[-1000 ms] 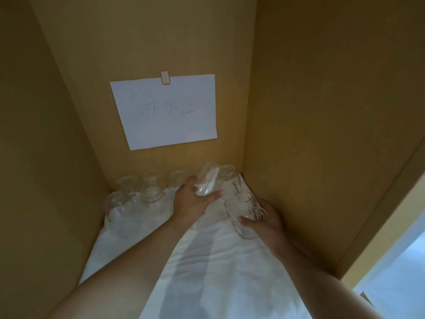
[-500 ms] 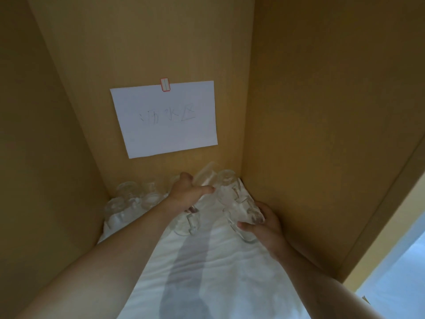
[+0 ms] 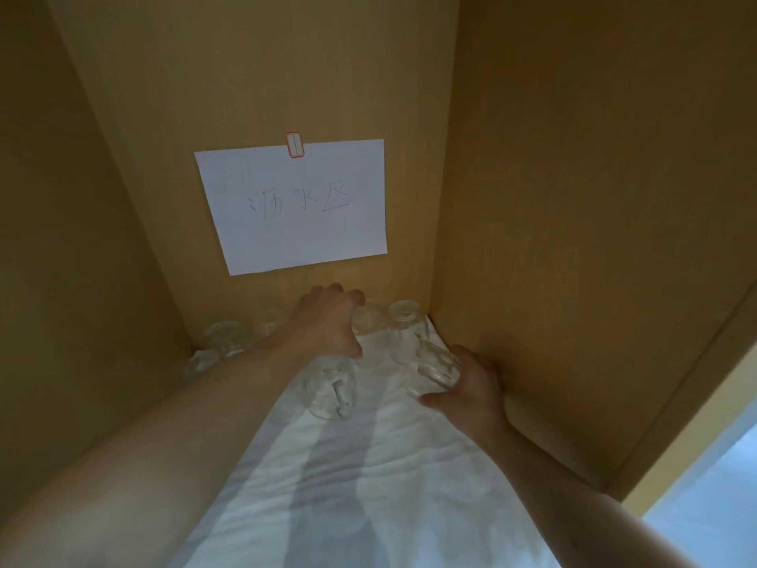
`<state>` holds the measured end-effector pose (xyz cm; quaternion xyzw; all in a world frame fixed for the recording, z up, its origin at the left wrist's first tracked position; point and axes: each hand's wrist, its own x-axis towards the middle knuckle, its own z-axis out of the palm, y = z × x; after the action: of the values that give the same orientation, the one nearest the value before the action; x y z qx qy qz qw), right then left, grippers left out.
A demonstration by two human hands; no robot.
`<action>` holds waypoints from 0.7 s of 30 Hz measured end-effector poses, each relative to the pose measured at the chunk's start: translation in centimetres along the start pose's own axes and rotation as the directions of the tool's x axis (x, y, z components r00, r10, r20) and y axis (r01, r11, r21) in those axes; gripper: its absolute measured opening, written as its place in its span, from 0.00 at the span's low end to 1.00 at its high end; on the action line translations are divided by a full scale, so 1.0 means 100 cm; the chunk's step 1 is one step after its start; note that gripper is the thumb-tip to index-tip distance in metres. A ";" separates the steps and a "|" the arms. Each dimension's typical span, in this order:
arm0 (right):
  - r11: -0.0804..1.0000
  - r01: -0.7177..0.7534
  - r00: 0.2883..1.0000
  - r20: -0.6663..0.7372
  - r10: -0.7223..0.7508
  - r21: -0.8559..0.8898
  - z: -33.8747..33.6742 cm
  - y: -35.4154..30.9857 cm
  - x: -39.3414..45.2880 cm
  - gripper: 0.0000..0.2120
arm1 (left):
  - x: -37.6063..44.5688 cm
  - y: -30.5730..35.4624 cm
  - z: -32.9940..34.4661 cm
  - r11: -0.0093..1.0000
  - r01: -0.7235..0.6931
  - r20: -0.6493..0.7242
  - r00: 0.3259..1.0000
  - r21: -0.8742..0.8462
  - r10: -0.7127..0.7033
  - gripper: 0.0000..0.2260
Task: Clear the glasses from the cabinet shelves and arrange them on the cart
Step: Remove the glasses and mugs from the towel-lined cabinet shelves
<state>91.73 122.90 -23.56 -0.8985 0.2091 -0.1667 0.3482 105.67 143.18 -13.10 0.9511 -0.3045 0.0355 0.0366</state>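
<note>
Glasses (image 3: 229,342), clear, rounded, crowd rumpled white cloth (image 3: 368,477).

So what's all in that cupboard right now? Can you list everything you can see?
Glass with a handle: one, clear, on the cloth just under the left forearm.
Glass in the right hand: one, clear, by the right wall.
Other glasses: several, exact count unclear, clear, along the back of the shelf from the left corner to the right corner.
Cloth: one, white, covering the shelf floor.
Paper sign: one, white with handwritten characters, on the back wall.
Sticker: one, white with a red edge, fixing the sign's top edge.
Cabinet walls: tan wood, on three sides.
Left hand: reaching over the back-row glasses.
Right hand: gripping a glass.
</note>
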 end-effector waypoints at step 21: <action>0.265 0.677 0.720 0.543 -0.431 -0.687 -0.013 -0.020 0.010 0.26 | -0.008 0.057 0.028 0.775 -0.302 0.174 0.953 0.556 0.247 0.23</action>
<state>92.53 122.95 -21.10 -0.9720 -0.1137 -0.0389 -0.2021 101.84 138.75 -15.71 0.8632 -0.4161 0.0875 -0.2723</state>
